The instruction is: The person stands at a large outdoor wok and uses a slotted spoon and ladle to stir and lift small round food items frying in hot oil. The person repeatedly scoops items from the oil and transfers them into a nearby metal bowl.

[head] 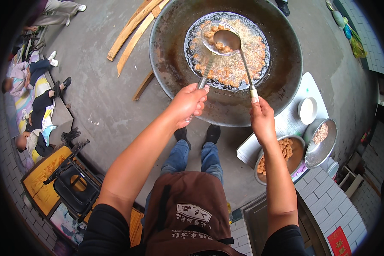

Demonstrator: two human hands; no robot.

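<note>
A large metal wok (166,48) stands before me, with bubbling oil (236,68) and many browned pieces frying in it. My left hand (190,104) grips the metal handle of a wire skimmer (208,65), whose round mesh is over the oil and bears several fried balls (222,47). In my right hand (262,118) is the pale-ended handle of a metal ladle (227,40). The ladle's bowl overlaps the skimmer's mesh, close to the balls; whether they touch is unclear. Below the right hand, partly behind the forearm, a metal bowl (299,160) holds fried balls (284,148).
On a white board (310,83) at right are a bowl of white contents (307,110) and a metal basin (326,150) with raw minced mixture (320,133). Wooden strips (134,28) lie left of the wok. People sit at far left, near a folding chair (72,188).
</note>
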